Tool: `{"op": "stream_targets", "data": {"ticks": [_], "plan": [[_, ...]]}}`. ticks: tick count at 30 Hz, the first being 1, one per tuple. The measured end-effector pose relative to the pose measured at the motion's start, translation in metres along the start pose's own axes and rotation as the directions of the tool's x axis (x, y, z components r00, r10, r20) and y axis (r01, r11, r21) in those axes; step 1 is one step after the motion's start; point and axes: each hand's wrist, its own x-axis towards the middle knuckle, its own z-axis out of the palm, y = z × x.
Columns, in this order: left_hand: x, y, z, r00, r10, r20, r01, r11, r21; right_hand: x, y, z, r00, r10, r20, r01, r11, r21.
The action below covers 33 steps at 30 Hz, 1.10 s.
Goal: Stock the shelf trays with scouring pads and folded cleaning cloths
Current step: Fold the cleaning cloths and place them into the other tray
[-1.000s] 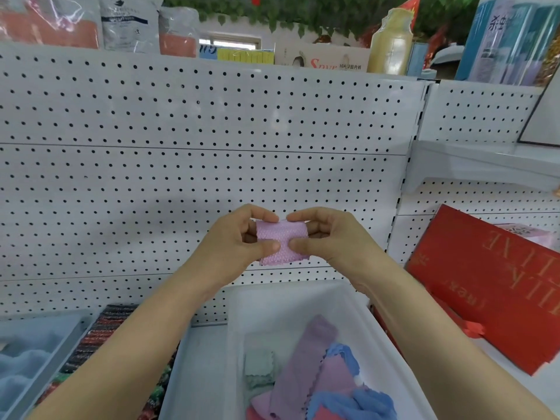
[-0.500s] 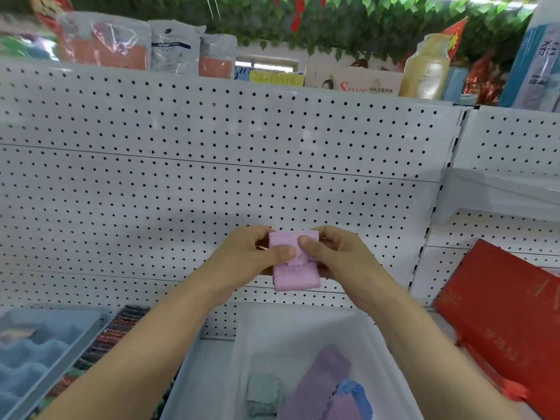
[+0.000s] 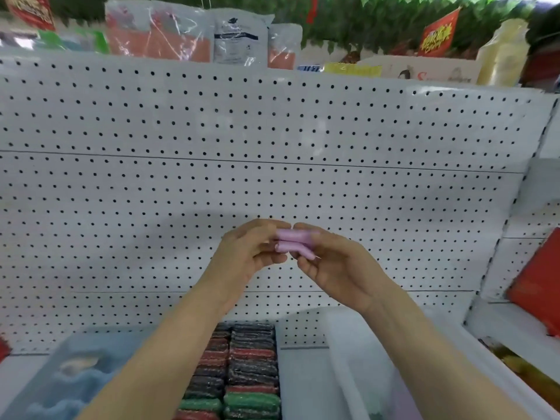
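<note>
Both hands, left hand (image 3: 245, 256) and right hand (image 3: 336, 268), pinch small folded pink cleaning cloth (image 3: 294, 242) mid-air before white pegboard (image 3: 272, 131), above dark scouring-pad tray (image 3: 242, 368); looks soft, light, floppy, best held at folded edges

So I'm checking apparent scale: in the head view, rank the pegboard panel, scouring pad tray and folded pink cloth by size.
1. pegboard panel
2. tray of scouring pads, partly hidden by the left forearm
3. pink cloth, pinched between both hands
</note>
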Motion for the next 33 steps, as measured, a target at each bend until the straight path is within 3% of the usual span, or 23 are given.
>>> {"op": "stream_targets", "data": {"ticks": [2,5,8,10,13,16,18,20,24,28,33], "plan": [[-0.004,0.005,-0.042,0.999,0.043,-0.014,-0.041,0.993,0.110,0.020,0.027,0.031,0.999,-0.015,-0.037,0.016,1.000,0.013],[-0.007,0.008,-0.107,0.995,0.096,-0.016,-0.082,0.913,0.400,0.052,0.067,0.075,0.993,-0.046,-0.110,0.025,0.982,-0.186],[-0.015,0.009,-0.172,0.997,0.074,-0.010,-0.054,0.810,0.584,0.083,0.106,0.109,0.985,0.008,-0.174,-0.066,0.941,-0.332],[-0.024,0.004,-0.213,0.999,0.028,-0.024,-0.005,0.754,0.657,0.102,0.136,0.127,0.978,0.071,-0.194,-0.162,0.848,-0.505],[-0.047,-0.011,-0.273,0.990,-0.137,-0.047,0.132,0.724,0.677,0.131,0.189,0.149,0.972,0.189,-0.140,-0.226,0.580,-0.783],[-0.072,-0.044,-0.337,0.921,-0.276,-0.275,0.390,0.629,0.672,0.155,0.249,0.159,0.965,0.203,-0.166,-0.233,0.375,-0.897],[-0.093,-0.069,-0.375,0.830,-0.325,-0.454,0.558,0.468,0.685,0.167,0.286,0.157,0.964,0.162,-0.208,-0.252,0.327,-0.911],[-0.113,-0.090,-0.397,0.756,-0.394,-0.523,0.653,0.400,0.643,0.175,0.319,0.153,0.960,0.120,-0.252,-0.278,0.331,-0.902],[-0.128,-0.110,-0.412,0.686,-0.473,-0.552,0.721,0.541,0.433,0.177,0.363,0.146,0.963,0.003,-0.268,-0.260,0.244,-0.934],[-0.130,-0.109,-0.415,0.646,-0.526,-0.554,0.719,0.662,0.211,0.176,0.378,0.142,0.990,0.100,-0.098,-0.093,-0.056,-0.994],[-0.129,-0.108,-0.416,0.629,-0.571,-0.528,0.728,0.670,0.143,0.189,0.378,0.148,0.975,0.214,-0.062,0.019,-0.359,-0.933]]}}
